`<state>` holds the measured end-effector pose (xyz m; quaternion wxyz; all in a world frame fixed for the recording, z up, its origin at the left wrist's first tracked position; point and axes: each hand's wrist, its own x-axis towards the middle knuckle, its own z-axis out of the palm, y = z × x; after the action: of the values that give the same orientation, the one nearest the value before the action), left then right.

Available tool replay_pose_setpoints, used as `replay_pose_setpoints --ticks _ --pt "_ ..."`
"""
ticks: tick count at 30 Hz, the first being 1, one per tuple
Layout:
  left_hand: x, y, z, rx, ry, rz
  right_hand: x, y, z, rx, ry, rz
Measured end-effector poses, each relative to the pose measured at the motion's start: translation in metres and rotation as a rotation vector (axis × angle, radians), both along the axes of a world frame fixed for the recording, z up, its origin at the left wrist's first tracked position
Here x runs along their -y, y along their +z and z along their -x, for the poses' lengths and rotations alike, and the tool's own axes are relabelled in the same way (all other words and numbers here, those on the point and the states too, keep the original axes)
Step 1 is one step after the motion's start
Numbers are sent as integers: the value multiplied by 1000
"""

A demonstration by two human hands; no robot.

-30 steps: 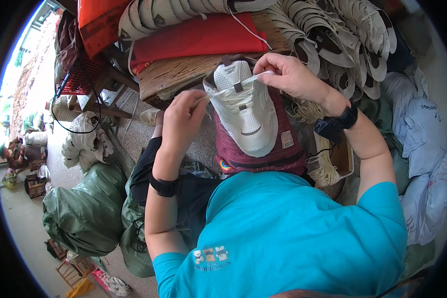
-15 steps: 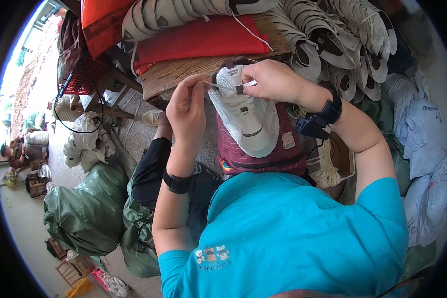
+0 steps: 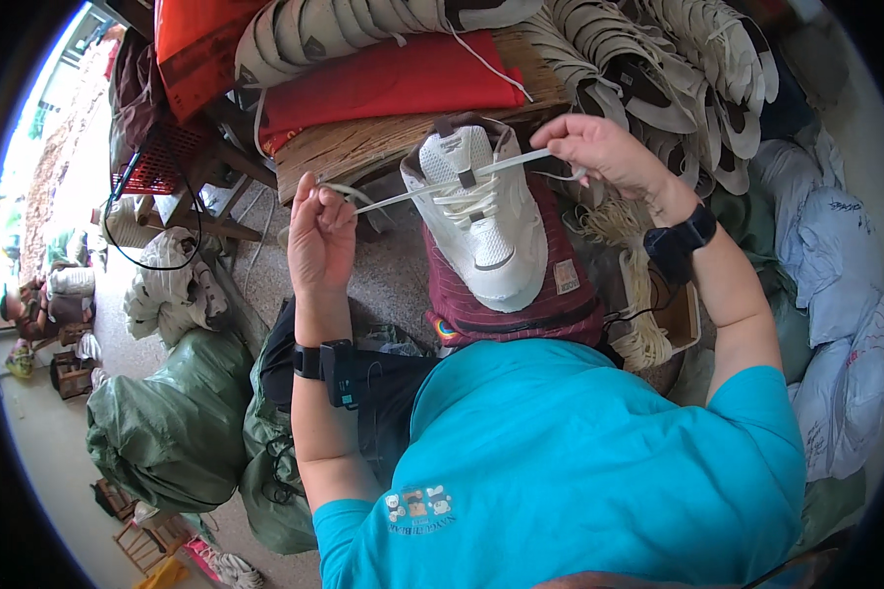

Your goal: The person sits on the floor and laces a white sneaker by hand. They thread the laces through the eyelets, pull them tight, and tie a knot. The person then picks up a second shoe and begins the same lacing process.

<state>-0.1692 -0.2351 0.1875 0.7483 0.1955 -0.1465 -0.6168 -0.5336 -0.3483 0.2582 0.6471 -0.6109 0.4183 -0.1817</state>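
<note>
Resting on a maroon striped cloth (image 3: 562,236) in the head view, a white shoe (image 3: 494,240) is found with its toe pointed toward the wearer and its heel near the edge of a wooden table (image 3: 349,145). A flat white lace (image 3: 509,164) is drawn taut across its tongue. One stretch of it is pinched in the curled fingers of the left hand (image 3: 322,224); the other is pinched between thumb and fingertips of the right hand (image 3: 604,155). A red cloth (image 3: 393,79) is noted on the table, topped by stacked shoe parts (image 3: 339,34).
</note>
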Motion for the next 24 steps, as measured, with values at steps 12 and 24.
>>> replay_pose_setpoints --ticks 12,24 --pt "-74 -67 -128 50 401 -491 25 -114 100 -283 -423 -158" --pt "-66 -14 -54 731 432 -430 28 -102 98 284 -676 -313"
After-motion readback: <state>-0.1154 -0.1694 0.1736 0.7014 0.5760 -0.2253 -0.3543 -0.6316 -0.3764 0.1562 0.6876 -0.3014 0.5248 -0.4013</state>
